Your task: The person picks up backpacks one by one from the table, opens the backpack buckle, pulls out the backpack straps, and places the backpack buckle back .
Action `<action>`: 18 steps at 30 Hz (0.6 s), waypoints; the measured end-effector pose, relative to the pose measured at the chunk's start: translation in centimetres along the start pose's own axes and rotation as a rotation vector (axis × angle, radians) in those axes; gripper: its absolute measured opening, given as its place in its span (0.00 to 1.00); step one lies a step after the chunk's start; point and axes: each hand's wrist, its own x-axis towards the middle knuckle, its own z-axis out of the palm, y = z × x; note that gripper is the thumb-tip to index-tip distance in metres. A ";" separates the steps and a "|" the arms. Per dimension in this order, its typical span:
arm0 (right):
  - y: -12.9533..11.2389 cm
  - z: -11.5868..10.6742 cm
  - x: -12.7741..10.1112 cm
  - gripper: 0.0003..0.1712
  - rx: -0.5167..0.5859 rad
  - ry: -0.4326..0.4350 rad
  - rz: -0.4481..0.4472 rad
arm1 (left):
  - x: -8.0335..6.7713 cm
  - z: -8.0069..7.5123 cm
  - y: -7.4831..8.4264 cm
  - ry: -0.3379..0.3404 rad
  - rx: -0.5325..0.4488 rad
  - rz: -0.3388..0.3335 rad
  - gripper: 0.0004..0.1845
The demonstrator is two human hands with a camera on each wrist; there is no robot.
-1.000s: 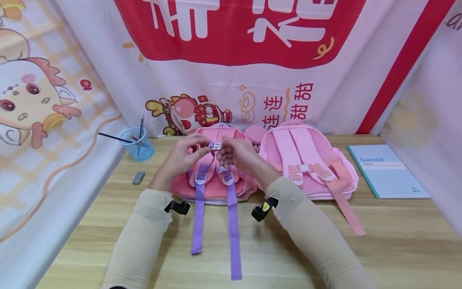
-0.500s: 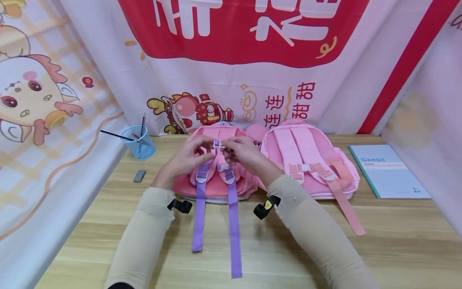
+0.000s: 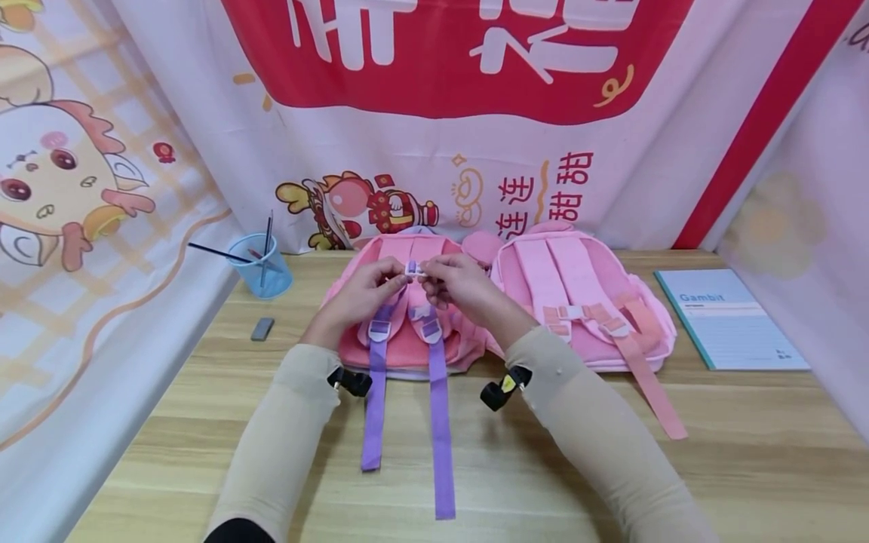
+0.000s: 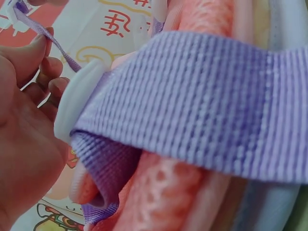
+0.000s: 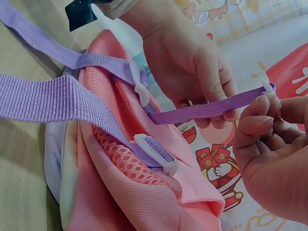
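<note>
My left hand (image 3: 360, 299) and right hand (image 3: 460, 285) meet over the pink backpack (image 3: 434, 245). A small white buckle (image 5: 269, 89) sits at the end of a thin purple strap (image 5: 197, 111), and my right thumb and fingers pinch it. Beside the buckle, my left thumb and fingertips lie on either side of this strap, which the left wrist view shows running past the thumb. The strap is drawn taut from the bag. Two wide purple webbing ends (image 3: 443, 430) hang from white adjusters (image 5: 156, 154) onto the table. My fingers partly cover the buckle in the head view.
A second pink backpack (image 3: 577, 294) stands close on the right, its peach strap (image 3: 652, 396) trailing on the table. Farther right lies a blue notebook (image 3: 733, 320). On the left are a blue pencil cup (image 3: 261, 275) and a grey eraser (image 3: 262, 329). Printed cloth hangs behind.
My right hand, earlier beside the buckle with looser fingers, now pinches it. The left thumb and index finger parted half a second ago and have come together again at the strap, slightly farther right.
</note>
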 end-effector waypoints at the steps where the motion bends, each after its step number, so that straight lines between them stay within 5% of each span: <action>1: 0.0 0.0 0.0 0.14 0.015 0.004 0.005 | 0.1 0.1 0.0 -0.002 0.002 -0.006 0.10; 6: 0.0 -0.4 -0.2 0.14 0.086 0.006 0.020 | 0.3 0.4 0.1 -0.011 0.009 -0.029 0.09; 18: 0.2 -0.6 -0.9 0.18 0.091 -0.023 -0.057 | 0.5 0.7 0.0 0.003 0.029 0.036 0.09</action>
